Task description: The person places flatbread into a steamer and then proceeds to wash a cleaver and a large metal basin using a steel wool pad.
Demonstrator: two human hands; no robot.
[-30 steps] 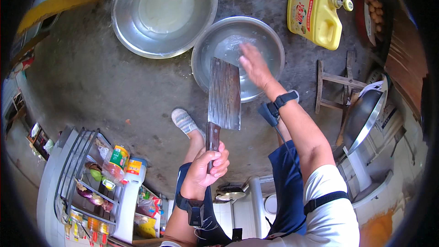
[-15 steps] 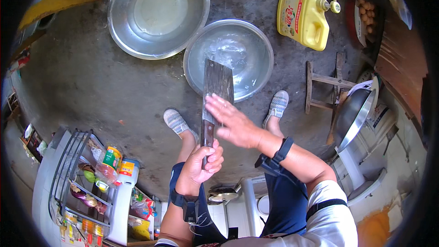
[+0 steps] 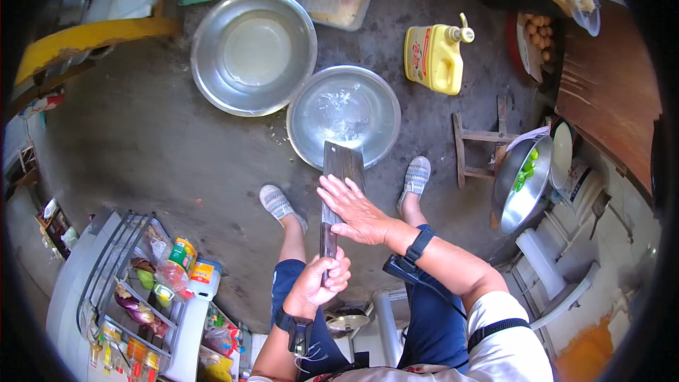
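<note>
My left hand (image 3: 318, 283) grips the wooden handle of a broad, dark-stained cleaver (image 3: 343, 161), held upright in view over my legs. My right hand (image 3: 357, 216) lies flat across the blade just above the handle, fingers outstretched. Beyond the blade's tip is a steel basin (image 3: 380, 113) holding water with ripples and foamy flecks, partly behind the cleaver. A larger steel basin (image 3: 212, 49) with shallow liquid stands just behind it to the left.
A yellow pump jug (image 3: 445, 64), wooden stool (image 3: 479, 136) and steel bowl with green vegetables (image 3: 509, 209) are on the right. A plastic container (image 3: 353, 0) lies behind the basins, eggs (image 3: 537, 35) sit at far right, and a crowded wire rack (image 3: 141, 279) stands lower left.
My right hand came from over the near basin onto the blade and has moved slightly lower in view. The view has shifted, showing more floor beyond the basins and the vegetables in the bowl.
</note>
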